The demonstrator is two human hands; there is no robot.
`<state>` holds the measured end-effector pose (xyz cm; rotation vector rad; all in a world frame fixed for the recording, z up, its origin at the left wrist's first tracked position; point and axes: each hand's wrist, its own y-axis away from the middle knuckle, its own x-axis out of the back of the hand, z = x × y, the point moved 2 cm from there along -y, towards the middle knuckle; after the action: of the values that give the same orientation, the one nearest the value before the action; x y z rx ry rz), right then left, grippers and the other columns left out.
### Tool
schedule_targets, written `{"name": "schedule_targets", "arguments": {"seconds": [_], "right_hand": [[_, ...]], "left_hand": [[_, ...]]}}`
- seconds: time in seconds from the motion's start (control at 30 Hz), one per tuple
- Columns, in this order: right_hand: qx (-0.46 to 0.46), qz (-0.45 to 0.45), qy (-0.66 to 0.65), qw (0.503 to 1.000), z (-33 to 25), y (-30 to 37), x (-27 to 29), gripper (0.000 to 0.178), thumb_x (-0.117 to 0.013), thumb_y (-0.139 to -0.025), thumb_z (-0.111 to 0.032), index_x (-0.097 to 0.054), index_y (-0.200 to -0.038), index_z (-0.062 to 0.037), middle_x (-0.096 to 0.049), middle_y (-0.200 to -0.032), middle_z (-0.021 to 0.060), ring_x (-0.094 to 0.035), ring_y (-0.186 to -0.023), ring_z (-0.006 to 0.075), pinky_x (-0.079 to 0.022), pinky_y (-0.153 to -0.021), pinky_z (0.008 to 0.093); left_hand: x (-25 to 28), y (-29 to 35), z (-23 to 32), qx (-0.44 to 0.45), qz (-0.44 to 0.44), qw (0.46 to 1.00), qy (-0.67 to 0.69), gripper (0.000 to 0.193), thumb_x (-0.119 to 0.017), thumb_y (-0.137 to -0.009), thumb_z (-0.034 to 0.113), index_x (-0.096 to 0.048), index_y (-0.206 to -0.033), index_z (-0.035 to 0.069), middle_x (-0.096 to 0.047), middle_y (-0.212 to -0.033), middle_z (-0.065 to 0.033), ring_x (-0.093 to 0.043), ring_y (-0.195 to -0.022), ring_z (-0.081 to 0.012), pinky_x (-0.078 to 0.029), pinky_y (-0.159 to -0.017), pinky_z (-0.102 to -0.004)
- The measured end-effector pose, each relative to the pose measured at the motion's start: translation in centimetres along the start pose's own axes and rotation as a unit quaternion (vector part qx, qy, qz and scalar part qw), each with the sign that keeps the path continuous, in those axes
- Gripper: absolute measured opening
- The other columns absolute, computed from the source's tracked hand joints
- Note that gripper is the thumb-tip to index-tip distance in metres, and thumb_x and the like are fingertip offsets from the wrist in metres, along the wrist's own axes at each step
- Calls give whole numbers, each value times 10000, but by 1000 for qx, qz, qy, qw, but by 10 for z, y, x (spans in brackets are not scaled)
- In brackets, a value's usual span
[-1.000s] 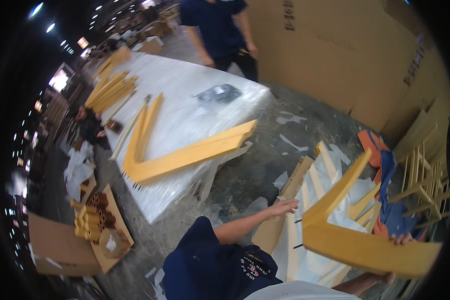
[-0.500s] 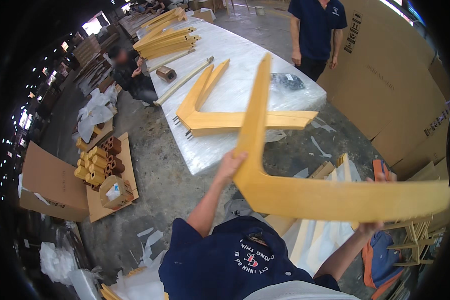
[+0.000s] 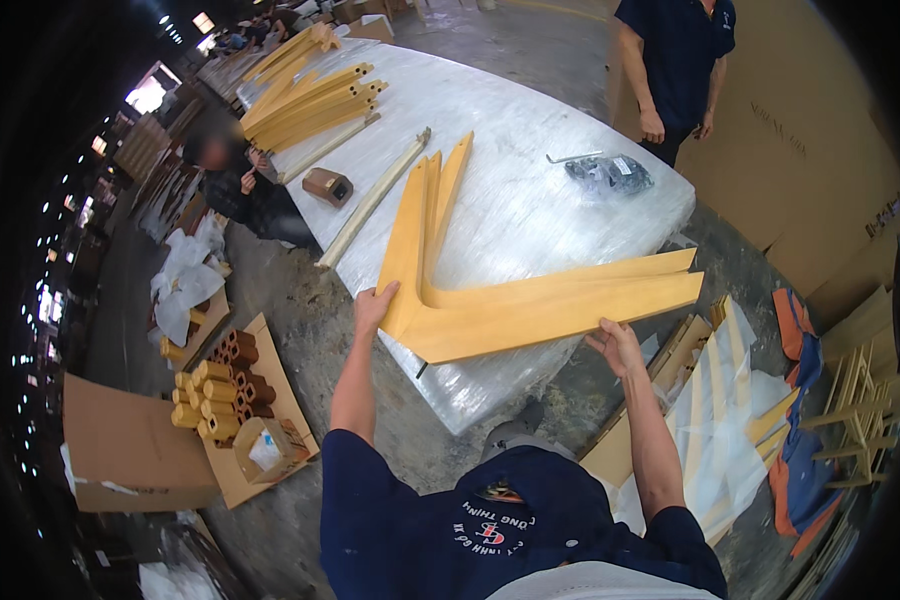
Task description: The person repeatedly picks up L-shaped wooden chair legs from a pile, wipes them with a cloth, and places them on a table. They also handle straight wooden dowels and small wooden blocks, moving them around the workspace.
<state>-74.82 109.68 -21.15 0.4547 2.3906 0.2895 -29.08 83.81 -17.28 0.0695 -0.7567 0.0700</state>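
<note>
A V-shaped yellow wooden furniture piece (image 3: 530, 325) lies at the table's near end, its corner toward me. My left hand (image 3: 375, 308) grips the outer side near that corner, thumb on top. At the near edge of the longer arm, my right hand (image 3: 620, 348) touches the wood with its fingertips, fingers apart and loosely bent. Close behind it lie similar wooden pieces (image 3: 454, 190), partly covered by the front one. A short dark pin (image 3: 422, 370) juts out below the corner. The plastic-wrapped table (image 3: 510, 160) bears all of these.
On the table are a bagged dark bundle (image 3: 615, 175), an L-shaped metal key (image 3: 575, 157), a brown hollow block (image 3: 327, 186), a long pale bar (image 3: 375, 200) and stacked yellow parts (image 3: 315, 105). One person (image 3: 670, 70) stands beyond; another (image 3: 235, 180) is left. Cardboard holds wooden blocks (image 3: 210, 400).
The V-shaped piece has come down from in front of me onto the table, beside the similar pieces. Both hands moved with it; the right hand's hold has loosened to fingertips at the edge.
</note>
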Motion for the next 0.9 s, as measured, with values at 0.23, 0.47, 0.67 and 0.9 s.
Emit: {"name": "schedule_targets", "arguments": {"seconds": [0.23, 0.47, 0.67, 0.9], "right_hand": [[-42, 81, 123, 988, -1, -40, -4, 341, -728, -870, -317, -618, -1026, -34, -669, -896, 94, -662, -773, 178, -560, -742, 343], [-124, 165, 347, 915, -5, -40, -12, 610, -679, -844, -569, -651, -886, 39, -659, -743, 86, -666, -642, 187, -550, -603, 308], [-34, 140, 283, 948, 17, -42, 2, 618, -609, -900, -575, -620, -1012, 33, -665, -925, 132, -681, -768, 206, -561, -706, 311], [-86, 146, 391, 905, 133, 35, 136, 461, -607, -933, -450, -638, -919, 10, -636, -750, 89, -606, -669, 161, -473, -556, 296]], "left_hand": [[-16, -80, 20, -28, -49, 992, -116, 671, -682, -769, 597, -718, -827, -70, -703, -793, -244, -712, -789, -335, -534, -726, -434], [-40, -82, -6, -30, -44, 996, -74, 749, -645, -783, 649, -691, -994, -68, -698, -947, -279, -699, -920, -371, -535, -801, -434], [-37, -73, 15, 26, -63, 993, -94, 791, -642, -777, 673, -672, -1063, -64, -692, -999, -268, -681, -966, -381, -519, -853, -444], [-48, -34, 52, -105, 106, 959, -239, 514, -694, -826, 422, -633, -1120, 5, -551, -1248, -227, -535, -1163, -373, -454, -909, -508]]}}
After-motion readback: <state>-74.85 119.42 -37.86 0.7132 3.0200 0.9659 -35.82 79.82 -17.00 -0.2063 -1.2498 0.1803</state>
